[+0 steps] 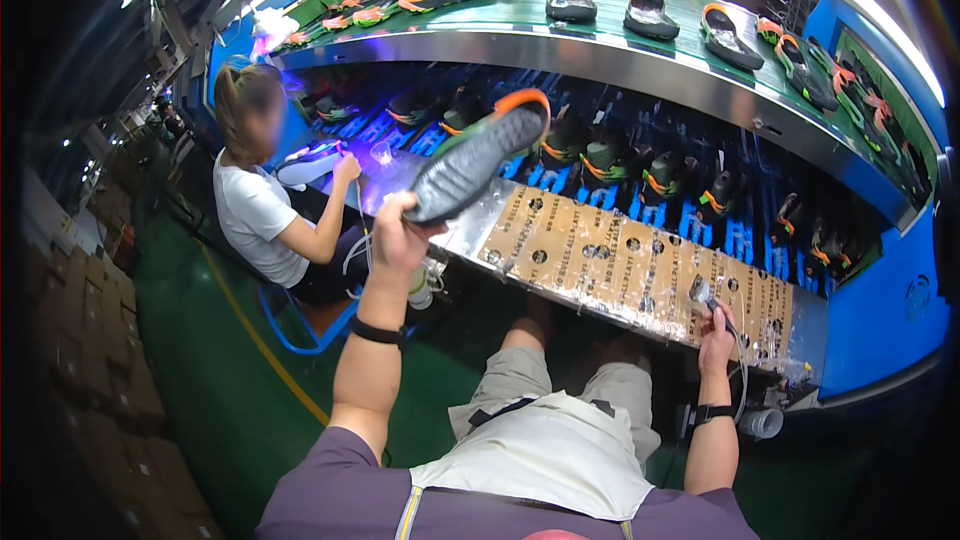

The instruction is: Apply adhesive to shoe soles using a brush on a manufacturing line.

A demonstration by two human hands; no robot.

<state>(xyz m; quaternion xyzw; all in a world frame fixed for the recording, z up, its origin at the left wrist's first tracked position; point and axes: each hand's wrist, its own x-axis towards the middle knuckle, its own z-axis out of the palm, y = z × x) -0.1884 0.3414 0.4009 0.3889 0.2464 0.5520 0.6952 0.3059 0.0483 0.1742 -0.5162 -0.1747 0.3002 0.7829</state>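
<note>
My left hand (402, 240) grips the toe end of a black shoe sole (475, 165) with an orange heel rim, raised and tilted above the bench. The heel end points up and to the right, away from me. My right hand (716, 342) is closed around the dark handle of a brush (702, 292), with a thin pale tube hanging below the hand. The brush head is over the right part of the bench, which is covered with printed brown paper (620, 258). Whether the bristles touch the paper, I cannot tell.
Behind the bench, several dark shoes (605, 158) stand on a lower rack with blue supports. Above it runs a green conveyor belt (500, 15) carrying soles and shoe uppers. A co-worker (262, 200) sits at the left holding a pale shoe part (310, 164). Cartons (90, 340) are stacked at far left.
</note>
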